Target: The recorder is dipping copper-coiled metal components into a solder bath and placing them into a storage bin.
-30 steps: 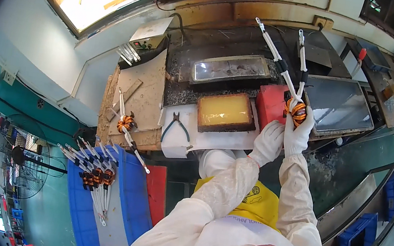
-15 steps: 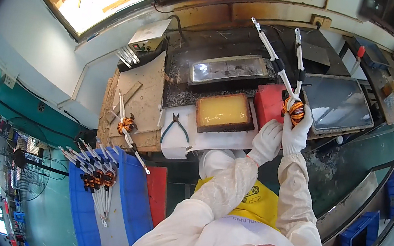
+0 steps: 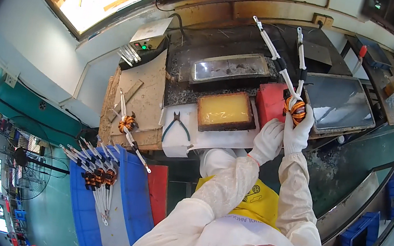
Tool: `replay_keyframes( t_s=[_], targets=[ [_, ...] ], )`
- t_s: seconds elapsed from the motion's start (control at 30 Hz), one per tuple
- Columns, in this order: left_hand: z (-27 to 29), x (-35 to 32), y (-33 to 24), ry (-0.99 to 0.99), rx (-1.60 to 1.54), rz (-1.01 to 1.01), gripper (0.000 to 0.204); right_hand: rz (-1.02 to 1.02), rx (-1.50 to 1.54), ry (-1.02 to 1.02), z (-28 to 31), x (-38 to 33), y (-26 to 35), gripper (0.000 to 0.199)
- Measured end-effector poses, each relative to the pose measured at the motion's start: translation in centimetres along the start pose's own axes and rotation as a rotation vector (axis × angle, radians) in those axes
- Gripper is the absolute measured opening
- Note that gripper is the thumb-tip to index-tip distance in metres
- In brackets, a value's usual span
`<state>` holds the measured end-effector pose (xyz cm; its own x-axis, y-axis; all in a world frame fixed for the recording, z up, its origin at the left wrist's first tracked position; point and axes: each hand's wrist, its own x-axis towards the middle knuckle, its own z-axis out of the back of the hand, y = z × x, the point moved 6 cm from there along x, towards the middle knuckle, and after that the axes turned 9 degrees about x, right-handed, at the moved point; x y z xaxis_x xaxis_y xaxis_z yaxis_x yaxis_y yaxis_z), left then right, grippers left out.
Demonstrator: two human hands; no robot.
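the white-gloved right hand [image 3: 298, 133] is clamped around the orange-and-black wound ring coil [image 3: 294, 111], beside the red block-shaped box [image 3: 267, 100]; the two white sleeved leads [image 3: 284, 76] point away from the body, probably to leave the ring facing the fingers. the white-gloved left hand [image 3: 268, 138] is just beside the right, perhaps for steadying; its fingertips are hidden, so i cannot tell its grip. the teal-handled metal pliers [image 3: 176, 118] lie spread on white paper [image 3: 174, 149], seemingly for easy reach
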<state>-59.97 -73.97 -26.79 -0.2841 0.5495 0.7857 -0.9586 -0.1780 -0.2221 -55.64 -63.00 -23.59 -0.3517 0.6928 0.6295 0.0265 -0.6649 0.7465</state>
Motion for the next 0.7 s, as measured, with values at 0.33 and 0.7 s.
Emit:
replay_keyframes(
  t_s=[0.33, 0.7],
  targets=[
    [-0.01, 0.04, 0.00, -0.019, -0.002, -0.011, 0.049, 0.001, 0.015, -0.010, -0.01, -0.04, -0.07, 0.066],
    [0.11, 0.12, -0.08, -0.019, -0.007, -0.005, 0.045, 0.008, 0.006, -0.008, 0.00, -0.08, -0.09, 0.065]
  ],
)
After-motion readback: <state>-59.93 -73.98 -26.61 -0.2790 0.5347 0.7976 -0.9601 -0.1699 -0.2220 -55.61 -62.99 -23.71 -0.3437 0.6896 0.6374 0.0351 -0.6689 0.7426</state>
